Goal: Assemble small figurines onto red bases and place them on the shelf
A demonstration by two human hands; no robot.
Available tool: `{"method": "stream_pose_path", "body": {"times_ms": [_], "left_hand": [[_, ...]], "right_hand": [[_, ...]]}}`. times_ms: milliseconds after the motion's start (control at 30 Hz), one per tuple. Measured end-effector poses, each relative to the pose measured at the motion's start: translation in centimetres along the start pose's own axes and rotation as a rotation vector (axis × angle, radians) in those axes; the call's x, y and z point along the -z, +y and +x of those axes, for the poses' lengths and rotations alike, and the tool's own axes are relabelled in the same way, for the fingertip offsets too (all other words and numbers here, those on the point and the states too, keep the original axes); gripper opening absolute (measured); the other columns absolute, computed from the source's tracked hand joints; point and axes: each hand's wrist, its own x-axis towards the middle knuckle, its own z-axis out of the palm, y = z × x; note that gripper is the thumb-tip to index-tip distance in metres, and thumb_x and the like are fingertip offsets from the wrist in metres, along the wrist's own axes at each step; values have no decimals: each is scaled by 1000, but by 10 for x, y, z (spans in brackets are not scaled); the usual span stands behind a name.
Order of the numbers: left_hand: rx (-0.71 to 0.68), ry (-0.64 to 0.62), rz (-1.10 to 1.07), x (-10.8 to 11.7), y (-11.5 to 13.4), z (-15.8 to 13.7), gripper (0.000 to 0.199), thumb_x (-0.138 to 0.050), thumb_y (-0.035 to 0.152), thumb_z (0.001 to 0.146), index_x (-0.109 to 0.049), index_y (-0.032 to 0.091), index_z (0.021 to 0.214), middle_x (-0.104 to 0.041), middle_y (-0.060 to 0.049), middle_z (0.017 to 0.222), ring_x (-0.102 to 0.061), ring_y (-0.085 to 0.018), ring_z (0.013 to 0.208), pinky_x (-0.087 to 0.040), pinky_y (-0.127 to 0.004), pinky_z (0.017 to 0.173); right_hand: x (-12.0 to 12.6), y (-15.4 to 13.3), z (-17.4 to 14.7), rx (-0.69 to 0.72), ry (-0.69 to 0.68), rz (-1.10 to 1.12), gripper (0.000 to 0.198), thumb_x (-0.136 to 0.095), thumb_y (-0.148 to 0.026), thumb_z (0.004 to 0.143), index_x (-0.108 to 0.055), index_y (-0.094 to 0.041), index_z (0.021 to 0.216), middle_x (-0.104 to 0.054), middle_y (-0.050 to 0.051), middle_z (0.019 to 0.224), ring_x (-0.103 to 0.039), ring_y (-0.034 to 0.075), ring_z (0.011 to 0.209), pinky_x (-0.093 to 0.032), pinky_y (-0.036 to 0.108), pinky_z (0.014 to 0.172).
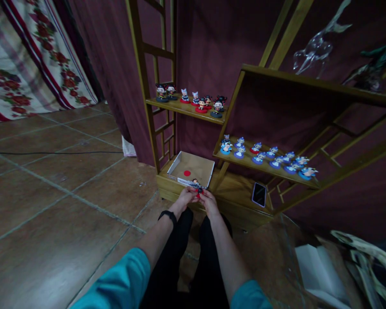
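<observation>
- Holding a small red-and-black piece [199, 192] between both hands at the near edge of the cardboard box; its finer detail is too small to make out.
- Left hand [187, 196]: fingertips pinch the piece from the left; a black band [170, 216] circles the wrist.
- Right hand [209, 201]: fingertips pinch the same piece from the right, close to the left hand's fingers.
- Cardboard box [199, 165]: open-topped, low-walled, set on the bottom board of the wooden stand. Inside lie a red disc [187, 173], flat on the base, and a dark-haired figure [195, 182] by the near wall, just beyond the hands.
- Upper shelf [180, 110]: bears figurines on red and dark bases, standing upright.
- Lower shelf [263, 169]: bears two rows of figurines, mostly blue and white, one on a red base.
- Phone [259, 194]: lies flat on the bottom board, right of the box and well apart from it, screen dark.
- Glass deer ornament [315, 49]: stands on the high shelf at upper right.
</observation>
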Motion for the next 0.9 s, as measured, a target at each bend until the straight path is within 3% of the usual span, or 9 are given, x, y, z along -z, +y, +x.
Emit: {"method": "stream_pose_path", "body": {"times_ms": [267, 667, 900], "left_hand": [[45, -5, -7, 3, -2, 6, 29, -72, 21, 63, -50, 14, 81, -64, -4, 65, -63, -15, 56, -52, -26, 57], [-73, -66, 33, 0, 1, 0, 23, -72, 12, 56, -61, 11, 76, -63, -2, 62, -55, -8, 50, -42, -19, 52], [-103, 47, 31, 1, -1, 4, 21, -70, 12, 56, -62, 13, 75, -60, 1, 55, -49, -7, 45, -35, -19, 47]], "right_hand": [[0, -2, -1, -54, 17, 22, 25, -69, -20, 59, -63, -20, 83, -70, -1, 77, -64, 13, 66, -50, 24, 62], [2, -1, 2, -85, 80, 17, 23, -70, -16, 57, -61, -19, 79, -70, 0, 72, -66, 14, 66, -51, 25, 64], [3, -2, 1, -67, 101, 38, 21, -66, -21, 61, -62, -20, 81, -70, 0, 69, -66, 13, 63, -51, 26, 62]]}}
